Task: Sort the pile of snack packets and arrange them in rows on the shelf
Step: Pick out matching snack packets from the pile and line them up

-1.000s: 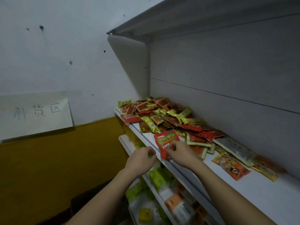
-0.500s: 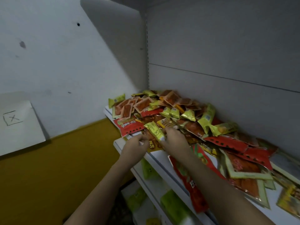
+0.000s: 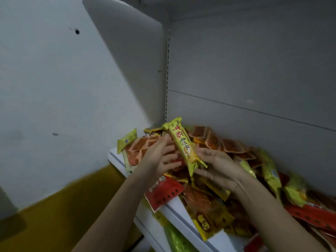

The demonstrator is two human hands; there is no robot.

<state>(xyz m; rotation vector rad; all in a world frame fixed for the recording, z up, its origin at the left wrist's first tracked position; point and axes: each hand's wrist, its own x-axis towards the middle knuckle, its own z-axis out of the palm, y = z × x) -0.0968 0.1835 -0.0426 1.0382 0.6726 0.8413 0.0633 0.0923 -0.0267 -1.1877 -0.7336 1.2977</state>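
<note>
So the long yellow-green packet (image 3: 183, 144) with red lettering is up above the pile of snack packets (image 3: 214, 179), tilted, top end pointing toward the back corner of the shelf. From my seat it looks like the right hand (image 3: 217, 167) has it at the lower end, palm turned up with the fingers curling under it, so that grip is on the packet. The left hand (image 3: 161, 157) is just beside it with fingers spread out straight over the orange square packets (image 3: 141, 148), touching the side of the yellow one, nothing clamped in it. The pile itself covers the white shelf (image 3: 174, 213) from the left end back to the grey rear panel (image 3: 254, 73). A red packet (image 3: 163, 192) hangs over the front edge under my left wrist. More green packs (image 3: 175, 239) sit on the shelf below
</note>
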